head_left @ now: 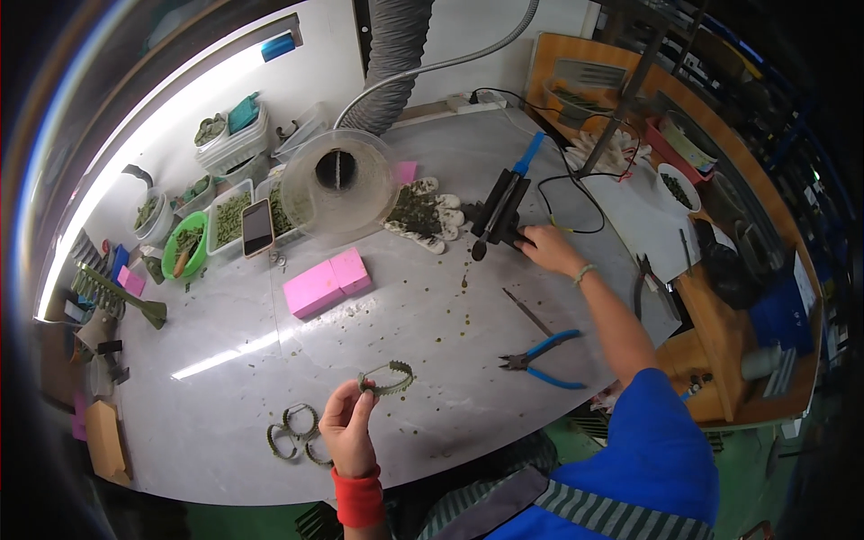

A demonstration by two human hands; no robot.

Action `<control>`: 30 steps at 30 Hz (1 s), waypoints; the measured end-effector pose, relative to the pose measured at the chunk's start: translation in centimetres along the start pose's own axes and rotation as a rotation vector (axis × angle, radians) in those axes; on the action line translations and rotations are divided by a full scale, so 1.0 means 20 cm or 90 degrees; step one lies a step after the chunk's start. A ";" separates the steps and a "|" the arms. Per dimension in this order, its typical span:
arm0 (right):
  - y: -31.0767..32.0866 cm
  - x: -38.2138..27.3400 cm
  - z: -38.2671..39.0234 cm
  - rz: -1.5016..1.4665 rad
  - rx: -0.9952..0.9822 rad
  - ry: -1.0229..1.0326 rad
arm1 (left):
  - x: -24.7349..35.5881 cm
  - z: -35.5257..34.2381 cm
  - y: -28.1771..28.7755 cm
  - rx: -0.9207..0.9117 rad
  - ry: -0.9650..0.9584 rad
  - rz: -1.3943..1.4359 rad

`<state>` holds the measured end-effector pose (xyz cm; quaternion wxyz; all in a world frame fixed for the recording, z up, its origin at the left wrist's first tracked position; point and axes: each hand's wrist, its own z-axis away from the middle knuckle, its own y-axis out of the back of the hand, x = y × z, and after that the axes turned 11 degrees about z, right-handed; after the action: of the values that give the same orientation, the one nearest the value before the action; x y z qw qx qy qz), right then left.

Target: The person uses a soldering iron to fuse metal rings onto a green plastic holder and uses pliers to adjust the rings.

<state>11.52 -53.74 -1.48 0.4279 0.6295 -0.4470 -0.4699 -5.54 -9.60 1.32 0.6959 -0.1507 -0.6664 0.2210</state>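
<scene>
**Green toothed ring (393, 389) pinched in your left hand (349, 432), your right hand (553, 250) at the black tool (502, 211)**

Take the pink block (315, 290) as your marker. Your left hand is on your side of it and a little to its right, thumb and fingers pinching the green toothed ring by one edge, above the table (207, 423). More green rings (315, 423) lie nearer you than the block, just beside that hand.

Well to the right of the block, your right hand reaches to the black tool, fingers against its near end; you cannot tell here whether they close around it. A thin pointed tool (529, 313) and blue-handled cutters (551, 344) lie right of the block and nearer you. Beyond the block, to its right, lies a white glove (446, 219) with dark green bits; a phone (257, 227) leans beyond it, to its left.
</scene>
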 end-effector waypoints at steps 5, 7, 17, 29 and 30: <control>0.19 0.13 -0.02 -0.233 -0.018 -0.053 | -0.01 0.00 0.01 0.018 0.032 0.007; 0.30 0.21 -0.19 -0.316 0.031 -0.211 | -0.03 0.00 0.00 0.026 0.046 0.022; 0.33 0.30 -0.60 -0.808 0.046 -0.286 | -0.09 0.01 0.02 0.036 0.071 0.046; 0.29 0.32 -0.58 -0.818 0.065 -0.282 | -0.13 0.00 0.00 0.058 0.120 0.062; 0.29 0.32 -0.58 -0.815 0.071 -0.289 | -0.13 0.00 0.00 0.059 0.121 0.070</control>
<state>22.91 -59.84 5.03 -0.0720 0.6767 -0.0885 -0.7274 -5.60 -11.00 -0.98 0.7490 -0.1753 -0.5770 0.2743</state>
